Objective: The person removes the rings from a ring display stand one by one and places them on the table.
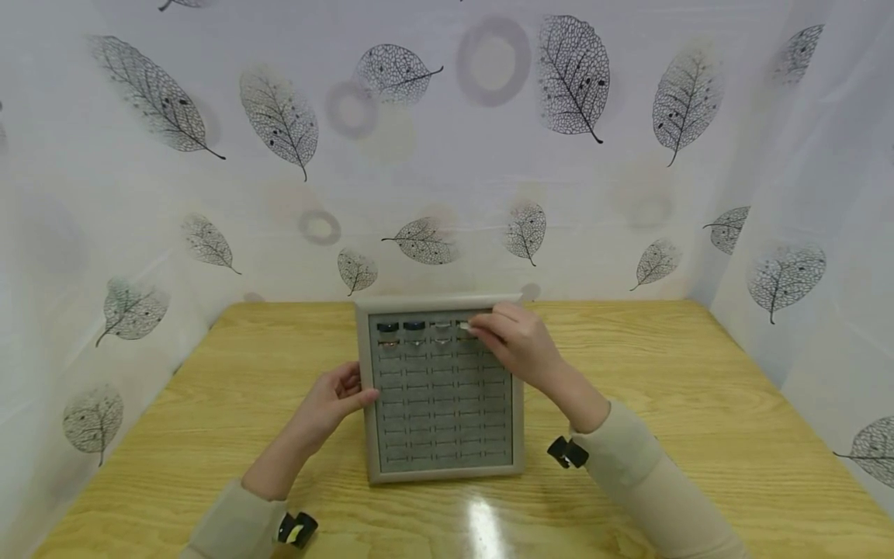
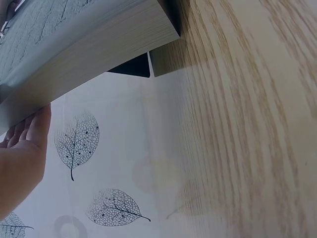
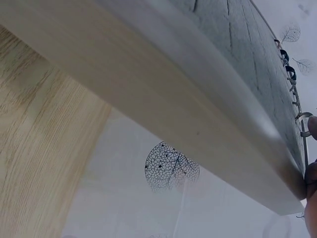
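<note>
A ring display board in a pale frame [image 1: 447, 475] stands on the table, its grey slotted face toward me. My left hand [image 1: 328, 407] grips its left edge, thumb on the front; in the left wrist view those fingers [image 2: 38, 129] reach behind the frame. At the upper right, my right hand [image 1: 520, 341] pinches a silvery ring [image 1: 464, 326] at the top row. The right wrist view shows that ring [image 3: 304, 115] at the fingertips, partly cut off. Two dark rings [image 1: 401, 327] and a silver ring [image 1: 441, 325] sit left of it, with several more rings one row below.
The wooden table [image 1: 265, 349] extends around the board. A white curtain with leaf prints [image 1: 447, 171] hangs behind and at both sides. Black bands [image 1: 298, 529] sit at both wrists. In the left wrist view, a dark support [image 2: 133, 66] shows behind the frame.
</note>
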A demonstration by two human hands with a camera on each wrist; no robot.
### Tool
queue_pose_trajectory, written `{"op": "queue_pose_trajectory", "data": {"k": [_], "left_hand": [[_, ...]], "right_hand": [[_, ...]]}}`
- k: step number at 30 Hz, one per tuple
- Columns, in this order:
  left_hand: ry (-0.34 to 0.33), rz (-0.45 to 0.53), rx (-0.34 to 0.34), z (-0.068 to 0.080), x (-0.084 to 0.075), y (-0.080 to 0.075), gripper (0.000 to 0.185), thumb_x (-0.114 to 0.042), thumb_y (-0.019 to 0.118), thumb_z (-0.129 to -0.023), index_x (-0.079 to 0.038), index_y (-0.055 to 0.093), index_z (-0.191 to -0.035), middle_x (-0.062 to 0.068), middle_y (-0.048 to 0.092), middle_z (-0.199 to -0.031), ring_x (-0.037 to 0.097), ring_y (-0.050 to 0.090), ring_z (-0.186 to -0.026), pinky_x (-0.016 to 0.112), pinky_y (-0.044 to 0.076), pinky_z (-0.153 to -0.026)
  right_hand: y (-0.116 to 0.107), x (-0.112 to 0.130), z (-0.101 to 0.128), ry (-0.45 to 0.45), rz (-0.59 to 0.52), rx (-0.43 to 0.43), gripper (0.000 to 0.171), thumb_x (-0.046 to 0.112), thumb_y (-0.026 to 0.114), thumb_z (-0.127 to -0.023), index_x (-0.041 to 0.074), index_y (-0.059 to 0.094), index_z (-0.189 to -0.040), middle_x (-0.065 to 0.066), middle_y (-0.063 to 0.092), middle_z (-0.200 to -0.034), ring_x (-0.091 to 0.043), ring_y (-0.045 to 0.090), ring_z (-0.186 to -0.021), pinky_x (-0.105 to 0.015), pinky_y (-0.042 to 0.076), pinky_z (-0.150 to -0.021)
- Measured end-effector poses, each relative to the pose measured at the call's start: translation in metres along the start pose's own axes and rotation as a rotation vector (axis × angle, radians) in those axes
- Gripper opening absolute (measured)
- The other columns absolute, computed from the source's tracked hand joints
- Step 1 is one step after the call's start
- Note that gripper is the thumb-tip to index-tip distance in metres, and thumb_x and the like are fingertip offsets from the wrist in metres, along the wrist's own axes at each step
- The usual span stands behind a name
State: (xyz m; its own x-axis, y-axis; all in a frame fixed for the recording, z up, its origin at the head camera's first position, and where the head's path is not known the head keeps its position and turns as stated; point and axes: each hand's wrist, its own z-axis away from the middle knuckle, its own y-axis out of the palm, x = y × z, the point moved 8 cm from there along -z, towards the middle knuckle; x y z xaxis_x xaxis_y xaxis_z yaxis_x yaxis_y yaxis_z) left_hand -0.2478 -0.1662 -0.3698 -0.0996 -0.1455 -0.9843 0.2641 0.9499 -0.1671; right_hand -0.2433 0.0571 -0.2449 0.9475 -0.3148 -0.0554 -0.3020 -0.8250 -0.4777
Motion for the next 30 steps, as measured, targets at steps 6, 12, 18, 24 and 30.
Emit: {"op": "queue_pose_trajectory", "data": {"k": [6, 12, 18, 24, 30], "left_hand": [[0.012, -0.003, 0.003, 0.000, -0.002, 0.000, 0.054, -0.015, 0.060, -0.085, 0.008, 0.035, -0.128, 0.022, 0.049, -0.118, 0.017, 0.053, -0.101, 0.025, 0.044, -0.082], [0.021, -0.015, 0.010, 0.000, -0.002, 0.001, 0.055, -0.014, 0.059, -0.086, 0.010, 0.034, -0.128, 0.023, 0.049, -0.117, 0.016, 0.053, -0.100, 0.024, 0.044, -0.081], [0.000, -0.019, 0.001, 0.000, 0.000, 0.000, 0.055, -0.015, 0.060, -0.085, 0.008, 0.034, -0.128, 0.022, 0.049, -0.118, 0.020, 0.052, -0.102, 0.025, 0.044, -0.082], [-0.007, -0.019, -0.006, -0.001, 0.002, -0.001, 0.056, -0.015, 0.060, -0.085, 0.008, 0.034, -0.128, 0.022, 0.049, -0.118, 0.024, 0.051, -0.104, 0.027, 0.044, -0.083], [-0.006, -0.010, -0.008, 0.000, 0.000, 0.002, 0.056, -0.014, 0.060, -0.085, 0.011, 0.033, -0.128, 0.024, 0.048, -0.118, 0.026, 0.051, -0.105, 0.027, 0.044, -0.083]], "right_hand": [[-0.002, 0.002, 0.000, -0.016, -0.005, -0.012, 0.031, 0.021, 0.048, -0.092, -0.002, 0.065, -0.078, -0.006, 0.057, -0.065, -0.012, 0.046, -0.052, -0.020, 0.039, -0.046], [-0.004, 0.002, 0.002, -0.013, -0.021, -0.022, 0.032, 0.021, 0.048, -0.092, -0.003, 0.065, -0.078, -0.006, 0.058, -0.066, -0.012, 0.044, -0.052, -0.020, 0.037, -0.046], [-0.008, 0.002, 0.004, -0.008, -0.029, -0.040, 0.032, 0.021, 0.049, -0.091, -0.003, 0.065, -0.077, -0.005, 0.057, -0.064, -0.011, 0.043, -0.050, -0.020, 0.036, -0.045], [-0.014, 0.004, 0.009, -0.033, -0.007, -0.054, 0.030, 0.020, 0.053, -0.090, -0.002, 0.066, -0.075, -0.004, 0.056, -0.063, -0.011, 0.044, -0.050, -0.019, 0.036, -0.044], [-0.022, 0.006, 0.015, -0.058, -0.007, -0.070, 0.028, 0.018, 0.055, -0.089, -0.003, 0.066, -0.074, -0.005, 0.056, -0.061, -0.011, 0.043, -0.048, -0.020, 0.035, -0.043]]}}
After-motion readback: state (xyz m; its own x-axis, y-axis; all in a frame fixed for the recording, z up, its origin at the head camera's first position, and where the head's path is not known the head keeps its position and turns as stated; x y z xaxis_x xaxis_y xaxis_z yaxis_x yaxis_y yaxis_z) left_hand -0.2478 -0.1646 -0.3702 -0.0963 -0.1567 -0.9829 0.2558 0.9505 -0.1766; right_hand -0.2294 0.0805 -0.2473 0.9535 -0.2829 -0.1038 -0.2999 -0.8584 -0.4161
